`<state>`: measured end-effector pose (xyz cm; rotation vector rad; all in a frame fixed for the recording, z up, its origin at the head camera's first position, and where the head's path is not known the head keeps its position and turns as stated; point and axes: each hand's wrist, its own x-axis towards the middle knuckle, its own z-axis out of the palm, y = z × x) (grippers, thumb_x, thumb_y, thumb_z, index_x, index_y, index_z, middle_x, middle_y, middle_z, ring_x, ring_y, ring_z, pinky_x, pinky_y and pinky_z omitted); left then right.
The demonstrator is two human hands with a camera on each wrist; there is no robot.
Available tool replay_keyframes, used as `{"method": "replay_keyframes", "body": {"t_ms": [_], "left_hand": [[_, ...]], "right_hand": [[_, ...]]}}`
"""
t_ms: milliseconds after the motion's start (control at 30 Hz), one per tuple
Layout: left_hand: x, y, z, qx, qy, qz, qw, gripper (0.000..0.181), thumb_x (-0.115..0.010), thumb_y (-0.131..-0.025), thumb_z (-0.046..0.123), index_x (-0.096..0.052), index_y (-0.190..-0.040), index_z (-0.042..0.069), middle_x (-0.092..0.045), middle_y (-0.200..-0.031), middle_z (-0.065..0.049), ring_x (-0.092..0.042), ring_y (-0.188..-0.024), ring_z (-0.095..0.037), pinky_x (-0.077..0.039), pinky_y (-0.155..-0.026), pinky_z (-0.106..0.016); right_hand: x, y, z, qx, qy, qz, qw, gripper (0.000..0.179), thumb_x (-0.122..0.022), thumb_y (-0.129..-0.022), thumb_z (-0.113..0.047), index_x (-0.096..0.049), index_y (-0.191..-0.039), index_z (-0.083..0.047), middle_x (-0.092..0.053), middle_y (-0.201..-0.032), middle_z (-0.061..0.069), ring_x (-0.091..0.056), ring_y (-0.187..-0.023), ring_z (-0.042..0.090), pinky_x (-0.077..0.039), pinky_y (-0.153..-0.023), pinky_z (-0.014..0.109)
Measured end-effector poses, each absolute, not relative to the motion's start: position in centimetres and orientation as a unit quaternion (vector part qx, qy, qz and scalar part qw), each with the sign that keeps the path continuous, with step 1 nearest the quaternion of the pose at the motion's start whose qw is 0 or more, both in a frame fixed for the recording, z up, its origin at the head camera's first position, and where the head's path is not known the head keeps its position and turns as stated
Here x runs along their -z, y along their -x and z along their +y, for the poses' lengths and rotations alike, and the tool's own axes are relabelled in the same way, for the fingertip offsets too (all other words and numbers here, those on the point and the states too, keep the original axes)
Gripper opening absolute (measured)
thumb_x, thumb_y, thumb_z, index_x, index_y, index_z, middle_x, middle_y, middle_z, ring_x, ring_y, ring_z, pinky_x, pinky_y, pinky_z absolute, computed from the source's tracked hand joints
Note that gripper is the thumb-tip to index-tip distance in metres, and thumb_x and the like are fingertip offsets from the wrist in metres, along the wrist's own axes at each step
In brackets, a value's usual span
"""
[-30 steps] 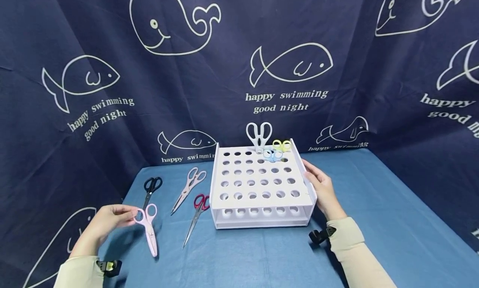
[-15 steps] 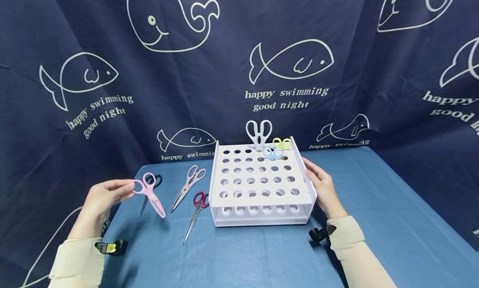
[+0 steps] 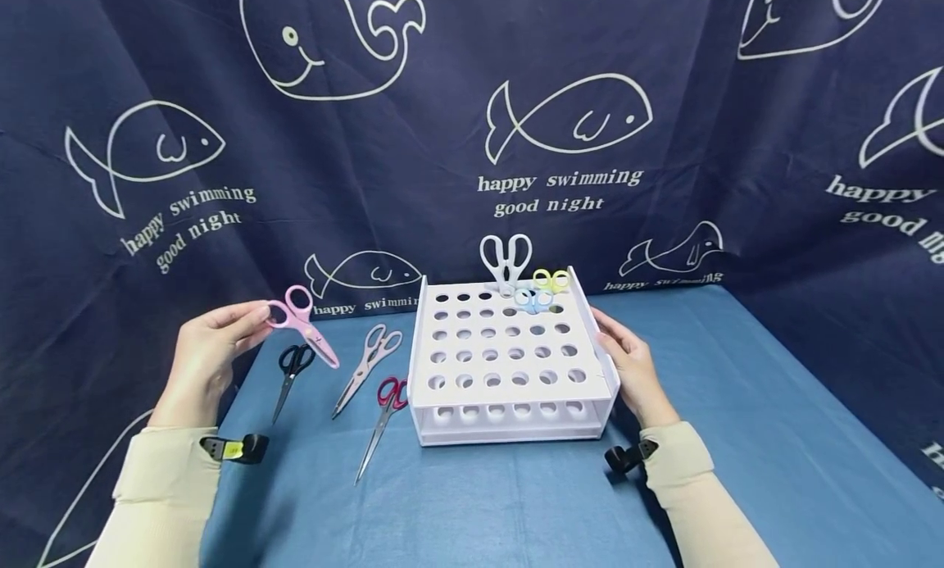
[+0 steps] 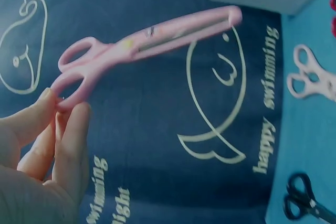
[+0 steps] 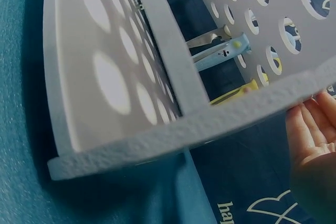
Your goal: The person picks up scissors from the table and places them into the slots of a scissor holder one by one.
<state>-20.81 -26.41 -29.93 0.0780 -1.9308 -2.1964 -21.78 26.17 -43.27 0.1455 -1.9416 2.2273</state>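
Note:
In the head view my left hand (image 3: 210, 347) pinches one handle loop of pink scissors (image 3: 302, 326) between thumb and fingertips. The scissors hang above the table, blades pointing down to the right; the left wrist view shows the blades closed together. My right hand (image 3: 630, 367) rests with extended fingers against the right side of a white rack (image 3: 509, 396) with rows of round holes. Grey-white scissors (image 3: 506, 265), small blue scissors (image 3: 534, 301) and small yellow scissors (image 3: 551, 281) stand in its back right holes. The right wrist view shows their lower parts under the top board.
Left of the rack lie black-handled scissors (image 3: 291, 375), pale pink scissors (image 3: 369, 367) and red-handled scissors (image 3: 385, 420), on a blue table cloth (image 3: 516, 511). A dark blue curtain (image 3: 413, 158) with white fish drawings stands behind and on both sides.
My left hand has lifted the pink scissors up and away from the table, tilting them toward the right. The right hand stays at the rack's side.

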Motion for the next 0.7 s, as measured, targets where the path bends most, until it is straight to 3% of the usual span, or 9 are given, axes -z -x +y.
{"method": "replay_keyframes", "body": {"t_ms": [333,700], "left_hand": [[26.9,22.2,-23.0,0.757,-0.027,-0.642,0.123,0.012,-0.078,-0.078,0.002,-0.077,-0.080,0.013,-0.073,-0.076,0.005,-0.072,-0.070,-0.006,-0.058,-0.069,-0.020],[24.5,23.9,-19.4,0.763,0.006,-0.633,0.129,0.012,-0.075,-0.081,0.001,-0.075,-0.082,0.013,-0.073,-0.076,0.005,-0.070,-0.070,-0.006,-0.058,-0.070,-0.019]], "right_hand": [[43.0,21.9,26.2,-0.748,-0.055,-0.654,0.095,0.054,-0.056,-0.099,-0.020,-0.039,-0.146,0.002,-0.059,-0.127,-0.011,-0.057,-0.109,0.000,-0.051,-0.087,0.013],[43.3,21.9,26.2,-0.747,-0.055,-0.656,0.094,0.053,-0.055,-0.099,-0.018,-0.040,-0.146,0.000,-0.058,-0.130,-0.007,-0.058,-0.110,0.003,-0.053,-0.086,0.015]]}}
